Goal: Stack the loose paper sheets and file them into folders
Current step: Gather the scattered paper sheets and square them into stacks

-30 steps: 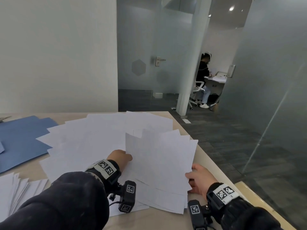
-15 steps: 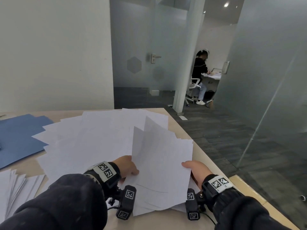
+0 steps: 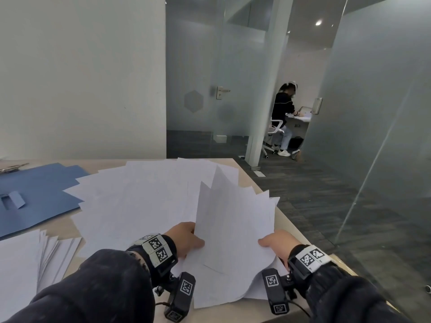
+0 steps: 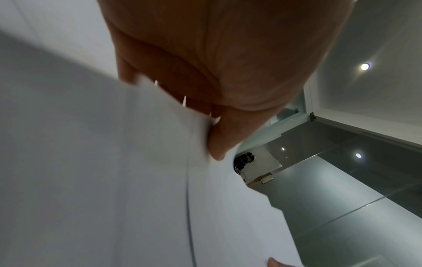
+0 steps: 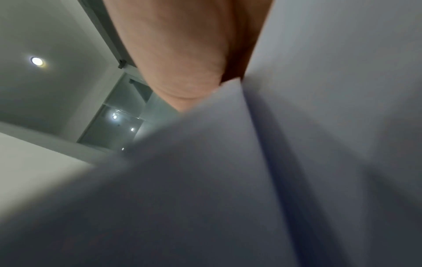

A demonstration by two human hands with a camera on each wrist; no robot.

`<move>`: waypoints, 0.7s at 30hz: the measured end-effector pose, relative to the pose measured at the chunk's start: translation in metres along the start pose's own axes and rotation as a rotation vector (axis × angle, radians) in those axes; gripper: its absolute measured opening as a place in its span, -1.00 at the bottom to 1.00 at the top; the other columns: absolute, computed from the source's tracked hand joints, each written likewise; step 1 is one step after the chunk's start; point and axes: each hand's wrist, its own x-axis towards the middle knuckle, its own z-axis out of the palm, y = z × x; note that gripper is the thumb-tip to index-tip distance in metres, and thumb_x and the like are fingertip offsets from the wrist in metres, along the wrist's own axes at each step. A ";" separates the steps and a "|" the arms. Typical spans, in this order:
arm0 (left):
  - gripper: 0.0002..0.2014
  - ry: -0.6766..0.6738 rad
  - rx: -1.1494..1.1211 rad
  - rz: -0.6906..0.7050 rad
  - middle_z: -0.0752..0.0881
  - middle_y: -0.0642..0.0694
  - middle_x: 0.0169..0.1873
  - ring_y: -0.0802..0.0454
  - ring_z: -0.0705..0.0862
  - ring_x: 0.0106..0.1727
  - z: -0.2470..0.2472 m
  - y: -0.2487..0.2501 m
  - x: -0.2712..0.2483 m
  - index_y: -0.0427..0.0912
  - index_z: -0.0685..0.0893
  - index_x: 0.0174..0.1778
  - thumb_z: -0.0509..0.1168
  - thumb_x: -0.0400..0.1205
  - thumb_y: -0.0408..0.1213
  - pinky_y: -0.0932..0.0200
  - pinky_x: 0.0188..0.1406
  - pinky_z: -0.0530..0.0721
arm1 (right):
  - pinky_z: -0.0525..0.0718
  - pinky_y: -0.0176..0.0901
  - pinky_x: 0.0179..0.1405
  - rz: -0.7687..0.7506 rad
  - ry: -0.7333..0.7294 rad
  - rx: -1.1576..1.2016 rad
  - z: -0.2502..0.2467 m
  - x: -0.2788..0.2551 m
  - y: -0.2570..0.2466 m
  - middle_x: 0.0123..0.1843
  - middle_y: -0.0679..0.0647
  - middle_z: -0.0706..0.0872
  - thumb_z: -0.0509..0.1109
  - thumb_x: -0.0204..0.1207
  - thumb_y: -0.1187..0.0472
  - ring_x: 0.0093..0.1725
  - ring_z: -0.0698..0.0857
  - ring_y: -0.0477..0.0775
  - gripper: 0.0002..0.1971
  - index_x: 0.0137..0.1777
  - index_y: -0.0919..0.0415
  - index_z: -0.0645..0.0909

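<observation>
At the lower left edge of the head view a squared pile of white sheets (image 3: 21, 259) lies on the table (image 3: 63, 224). Above it, at the left of the frame, blue folders (image 3: 39, 194) lie flat, partly under a wide fan of loose paper sheets (image 3: 140, 197) that spreads across the middle of the table. Low in the centre, the left hand (image 3: 186, 238) grips the left edge of a raised bundle of sheets (image 3: 233, 229); in the left wrist view the thumb (image 4: 228, 133) presses on the paper with the fingers behind it. The bundle stands tilted up off the table, its far corners uneven. To the right, the right hand (image 3: 277, 243) holds the bundle's right edge, thumb on top; its fingers are hidden behind the paper. The two hands are apart, one on each side of the bundle. At the upper right, a person (image 3: 283, 113) sits at a desk beyond the glass walls.
</observation>
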 end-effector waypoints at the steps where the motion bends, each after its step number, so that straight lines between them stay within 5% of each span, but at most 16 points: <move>1: -0.73 0.008 0.003 0.015 0.81 -0.03 0.07 -0.04 0.79 0.12 0.001 0.000 -0.002 -0.08 0.74 0.22 0.39 0.60 -0.23 0.03 0.20 0.77 | 0.66 0.05 0.31 -0.004 0.027 -0.050 -0.004 -0.005 -0.004 0.19 0.25 0.77 0.48 0.53 0.30 0.23 0.73 0.26 -0.66 0.24 0.48 0.68; 3: -0.76 0.042 0.015 0.030 0.81 -0.01 0.06 0.01 0.78 0.07 0.003 0.000 -0.006 -0.08 0.76 0.17 0.39 0.62 -0.15 0.10 0.19 0.74 | 0.67 -0.01 0.21 -0.035 0.104 -0.089 -0.014 -0.013 -0.010 0.18 0.24 0.76 0.47 0.56 0.29 0.24 0.73 0.29 -0.70 0.25 0.39 0.69; 6: -0.67 0.079 -0.053 0.016 0.81 -0.08 0.08 -0.03 0.78 0.07 0.002 -0.003 -0.009 -0.16 0.74 0.21 0.41 0.59 -0.07 0.05 0.17 0.75 | 0.69 0.16 0.30 -0.144 0.132 -0.052 -0.021 -0.027 -0.018 0.13 0.23 0.82 0.41 0.59 0.28 0.18 0.77 0.29 -0.81 0.14 0.34 0.72; 10: -0.37 0.099 -0.349 -0.051 0.70 -0.12 0.32 -0.14 0.70 0.28 -0.011 -0.015 -0.012 -0.02 0.48 0.53 0.52 0.55 -0.07 -0.08 0.18 0.72 | 0.70 -0.11 -0.03 -0.288 0.108 0.123 -0.017 -0.050 -0.024 0.06 0.00 0.84 0.33 0.70 0.25 0.05 0.79 0.04 -0.87 0.10 0.07 0.71; 13: -0.19 0.170 -0.620 -0.035 0.73 -0.13 0.31 -0.15 0.75 0.25 -0.027 -0.021 -0.017 0.02 0.40 0.58 0.63 0.43 -0.12 -0.16 0.24 0.72 | 0.72 0.02 0.20 -0.341 0.063 0.237 -0.007 -0.053 -0.025 0.13 0.06 0.86 0.37 0.70 0.20 0.12 0.83 0.10 -0.83 0.21 0.13 0.72; 15: -0.33 0.213 -0.689 0.009 0.82 -0.17 0.18 -0.15 0.82 0.11 -0.040 -0.020 -0.025 -0.09 0.60 0.41 0.63 0.38 -0.14 -0.12 0.19 0.74 | 0.69 0.08 0.29 -0.328 0.015 0.305 0.001 -0.048 -0.025 0.14 0.04 0.86 0.39 0.69 0.22 0.16 0.82 0.12 -0.84 0.21 0.11 0.72; 17: -0.59 0.232 -0.715 0.008 0.85 -0.24 0.09 -0.14 0.81 -0.06 -0.051 -0.019 -0.033 -0.15 0.71 0.20 0.60 0.46 -0.21 -0.01 -0.05 0.76 | 0.67 0.15 0.33 -0.282 -0.051 0.365 0.010 -0.047 -0.027 0.16 0.13 0.85 0.40 0.67 0.30 0.20 0.81 0.22 -0.81 0.24 0.20 0.71; 21: -0.71 0.168 -0.627 -0.145 0.84 -0.23 0.02 -0.16 0.80 -0.15 -0.056 -0.035 -0.037 -0.14 0.70 0.23 0.50 0.62 -0.19 0.11 -0.39 0.71 | 0.67 0.23 0.30 -0.135 -0.132 0.386 0.028 -0.038 -0.023 0.15 0.35 0.82 0.46 0.44 0.36 0.20 0.77 0.42 -0.64 0.25 0.41 0.69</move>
